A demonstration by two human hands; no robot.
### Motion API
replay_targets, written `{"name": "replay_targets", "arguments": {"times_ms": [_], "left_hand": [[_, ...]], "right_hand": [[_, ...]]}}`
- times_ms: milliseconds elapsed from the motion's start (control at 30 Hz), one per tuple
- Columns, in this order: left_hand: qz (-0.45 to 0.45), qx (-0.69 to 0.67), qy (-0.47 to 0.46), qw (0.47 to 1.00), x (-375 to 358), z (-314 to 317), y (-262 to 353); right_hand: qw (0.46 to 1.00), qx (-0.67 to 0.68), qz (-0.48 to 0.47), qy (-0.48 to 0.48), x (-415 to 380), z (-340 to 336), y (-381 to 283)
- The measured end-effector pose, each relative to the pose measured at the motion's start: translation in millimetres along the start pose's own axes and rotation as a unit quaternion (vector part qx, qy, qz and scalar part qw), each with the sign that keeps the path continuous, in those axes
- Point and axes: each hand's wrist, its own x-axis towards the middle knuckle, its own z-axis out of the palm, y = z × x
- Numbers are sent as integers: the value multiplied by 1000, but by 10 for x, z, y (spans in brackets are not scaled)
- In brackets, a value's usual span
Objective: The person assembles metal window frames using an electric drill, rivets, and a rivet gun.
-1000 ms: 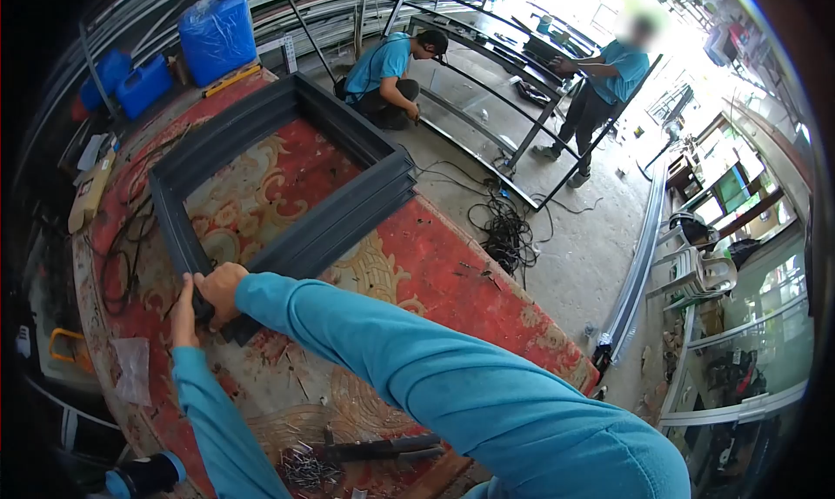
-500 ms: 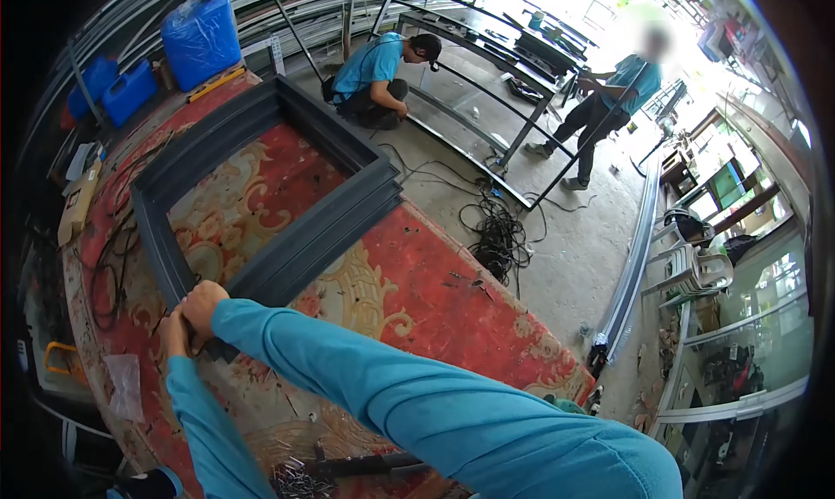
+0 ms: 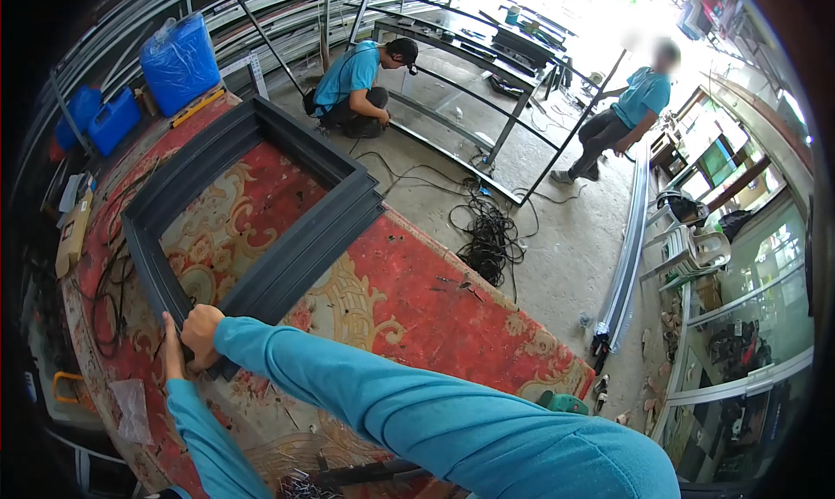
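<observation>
A dark grey metal window frame [image 3: 291, 254] lies on the red patterned carpet over the work surface. Both hands are at its near corner. My right hand [image 3: 202, 332] is closed over the corner, knuckles up, with its fingertips partly hidden. Just left of it, my left hand [image 3: 175, 349] lies flat along the corner's outer side, fingers stretched out. Beneath the hands, the corner joint is mostly covered.
Metal screws [image 3: 300, 484] lie in a pile by a dark bar [image 3: 370, 472]. A green tool [image 3: 564, 402] rests at the carpet's edge. Blue jerrycans [image 3: 181, 62] stand far left. One person [image 3: 350, 86] crouches by a metal framework; another [image 3: 639, 99] walks at right. Black cables [image 3: 489, 238] tangle on the floor.
My left hand's fingers have straightened along the frame's corner. The standing person has turned and stepped to the right. The view has shifted slightly, with the frame still under my hands.
</observation>
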Motion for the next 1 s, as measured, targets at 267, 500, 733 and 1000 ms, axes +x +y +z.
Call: {"name": "replay_targets", "arguments": {"times_ms": [267,500,733,1000], "left_hand": [[-3,-69,-135,988,-11,-199,-26],[-18,-59,-128,990,66,-297,-102],[-25,-31,-84,996,76,-271,-116],[-69,-83,-138,985,145,-352,-118]], "right_hand": [[981,173,87,-12,150,-128,81],[960,236,133,-69,217,-176,117],[961,233,133,-69,189,-207,132],[981,155,111,17,155,-72,51]]}}
